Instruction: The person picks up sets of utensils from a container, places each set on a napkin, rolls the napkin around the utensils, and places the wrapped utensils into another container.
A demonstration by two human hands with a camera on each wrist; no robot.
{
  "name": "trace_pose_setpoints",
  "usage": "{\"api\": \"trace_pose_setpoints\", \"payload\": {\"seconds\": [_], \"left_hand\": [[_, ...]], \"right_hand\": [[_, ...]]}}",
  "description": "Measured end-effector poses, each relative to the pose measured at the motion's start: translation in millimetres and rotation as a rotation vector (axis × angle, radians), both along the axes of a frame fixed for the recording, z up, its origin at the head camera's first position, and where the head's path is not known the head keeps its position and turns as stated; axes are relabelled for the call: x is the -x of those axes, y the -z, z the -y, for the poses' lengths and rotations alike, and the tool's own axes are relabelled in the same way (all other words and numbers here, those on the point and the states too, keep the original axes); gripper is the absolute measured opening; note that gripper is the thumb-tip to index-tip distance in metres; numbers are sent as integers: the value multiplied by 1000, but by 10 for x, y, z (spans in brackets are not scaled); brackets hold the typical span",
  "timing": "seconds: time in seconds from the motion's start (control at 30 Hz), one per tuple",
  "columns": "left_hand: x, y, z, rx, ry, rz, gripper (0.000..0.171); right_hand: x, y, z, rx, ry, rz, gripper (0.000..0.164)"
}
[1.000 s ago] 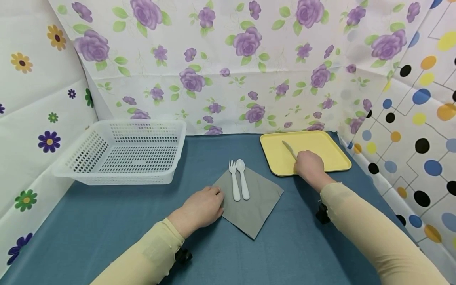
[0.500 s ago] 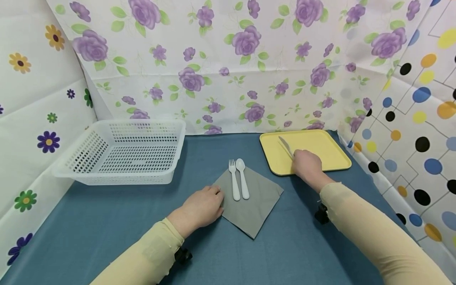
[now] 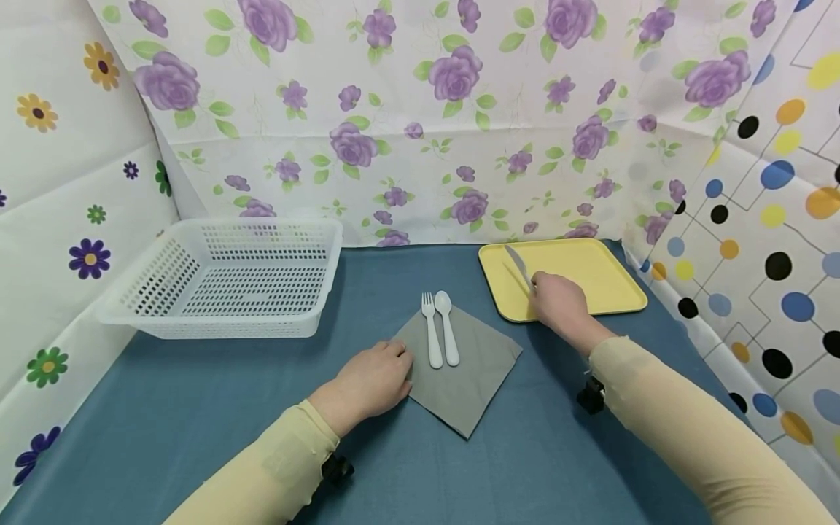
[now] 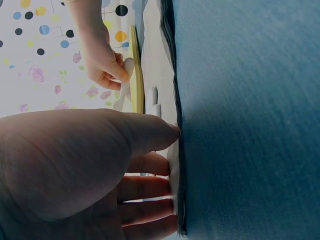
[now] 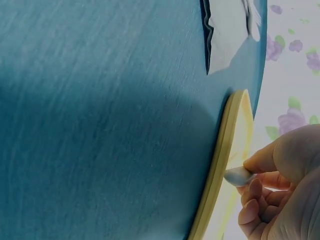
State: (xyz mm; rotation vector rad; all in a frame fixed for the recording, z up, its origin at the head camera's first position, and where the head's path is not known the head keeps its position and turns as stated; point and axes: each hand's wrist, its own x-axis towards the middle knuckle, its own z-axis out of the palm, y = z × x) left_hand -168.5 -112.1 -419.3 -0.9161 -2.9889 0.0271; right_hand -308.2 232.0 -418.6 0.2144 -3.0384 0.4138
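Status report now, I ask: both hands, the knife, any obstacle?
Right hand pinching knife over yellow tray. Left hand touching gray napkin, left side. Fork and spoon lying on napkin; no obstacle seen between knife and napkin.

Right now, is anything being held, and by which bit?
The right hand holds the knife by its handle; the left hand touches the napkin.

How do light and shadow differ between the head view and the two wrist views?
Head view: bright overall, with a soft shadow on the blue cloth below the cream right sleeve; left wrist view: dimmer, the bare left hand darkly shaded; right wrist view: a broad, soft-edged shadow on that cloth beside the yellow rectangular tray.
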Motion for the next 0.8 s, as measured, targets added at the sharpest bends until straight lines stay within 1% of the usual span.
{"api": "trace_pose_setpoints", "payload": {"seconds": [0.33,0.6,0.8], "left_hand": [[-8,-15,-1,-2,2,1,38],[-11,-25,-9,1,-10,18,40],[-19,-35,-11,-1,-4,10,40]], "right_hand": [[-84,-35,81,-4,-40,-48,32],[-140,-85,167,36,-51,-15,31],[-207,-129,263,62,-59,3,28]]}}
